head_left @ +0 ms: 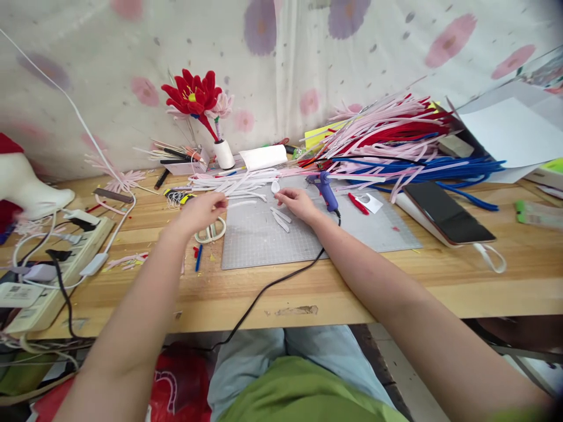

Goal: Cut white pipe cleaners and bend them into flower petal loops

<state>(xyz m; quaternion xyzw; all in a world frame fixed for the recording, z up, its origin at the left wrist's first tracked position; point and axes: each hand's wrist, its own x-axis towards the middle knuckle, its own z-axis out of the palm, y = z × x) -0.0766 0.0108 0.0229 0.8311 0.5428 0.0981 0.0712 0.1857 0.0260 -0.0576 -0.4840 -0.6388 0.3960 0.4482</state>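
My right hand (295, 202) pinches a small white loop-shaped piece (275, 187) above the grey cutting mat (259, 249). Just below it, a few short white pieces (280, 220) lie on the mat. My left hand (204, 210) is closed over the mat's left edge, with a white strip (241, 204) reaching right from its fingertips. White-handled scissors (211, 232) lie under and beside my left hand. Behind both hands runs a bundle of white fuzzy stems (246, 183). To the right of my right hand, a purple glue gun (325, 190) rests on the mat.
Red pliers (358, 204) lie on the mat, and a phone (448, 212) is at the right. Pink, red and blue stems (396, 140) are piled behind. A red flower (192, 94) stands in a white vase (224, 155). Power strips (61, 272) sit at the left; a black cable crosses the table edge.
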